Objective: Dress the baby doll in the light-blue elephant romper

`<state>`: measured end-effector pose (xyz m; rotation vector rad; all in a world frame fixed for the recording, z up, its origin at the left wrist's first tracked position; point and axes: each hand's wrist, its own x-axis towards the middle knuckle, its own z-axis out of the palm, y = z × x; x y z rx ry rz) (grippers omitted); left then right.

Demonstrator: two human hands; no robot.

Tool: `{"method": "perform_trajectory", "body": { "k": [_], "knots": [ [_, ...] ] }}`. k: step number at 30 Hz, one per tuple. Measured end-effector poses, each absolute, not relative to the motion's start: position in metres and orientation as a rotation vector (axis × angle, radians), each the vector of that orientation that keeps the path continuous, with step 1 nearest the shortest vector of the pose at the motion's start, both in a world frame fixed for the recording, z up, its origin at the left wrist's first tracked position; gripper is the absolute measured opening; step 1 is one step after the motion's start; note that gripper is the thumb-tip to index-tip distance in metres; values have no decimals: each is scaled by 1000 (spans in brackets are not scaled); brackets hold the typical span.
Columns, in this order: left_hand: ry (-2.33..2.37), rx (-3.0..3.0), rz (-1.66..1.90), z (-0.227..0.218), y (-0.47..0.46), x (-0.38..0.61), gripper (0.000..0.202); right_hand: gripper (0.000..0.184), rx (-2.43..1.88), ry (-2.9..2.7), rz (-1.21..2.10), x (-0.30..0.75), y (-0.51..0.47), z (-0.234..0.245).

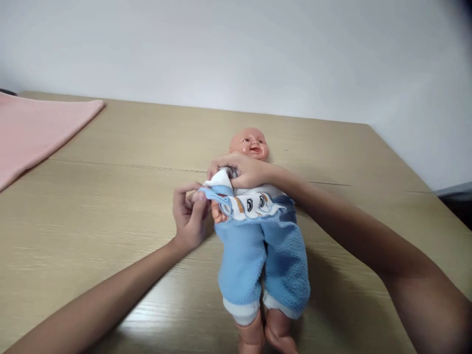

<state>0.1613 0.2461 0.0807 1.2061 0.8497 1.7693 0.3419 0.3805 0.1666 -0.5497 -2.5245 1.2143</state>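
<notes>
A plastic baby doll (250,143) lies on its back on the wooden table (110,211), head away from me. It wears a blue fleece romper (263,255) with a white front. My left hand (190,216) pinches the blue edge of the romper's sleeve at the doll's arm, fingers closed on the cloth. My right hand (239,169) reaches across the doll's chest and grips the white fabric near the shoulder and neck. The doll's bare feet show at the bottom edge.
A pink cloth (33,132) lies flat at the table's far left corner. A white wall (236,49) rises behind the table. The table's right edge runs diagonally at the right, with dark floor beyond.
</notes>
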Motion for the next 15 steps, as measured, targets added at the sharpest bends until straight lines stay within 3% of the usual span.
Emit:
{"method": "perform_trajectory", "body": {
  "k": [9,11,15],
  "knots": [
    [1055,1055,1546,83,290,142,43,16,-527,-2563,1309,342,386,167],
    [1031,1084,1524,83,294,140,44,22,-586,-2529,1371,339,383,171],
    [981,1133,1520,84,297,138,42,25,-836,-2501,1217,329,363,180]
  ]
}}
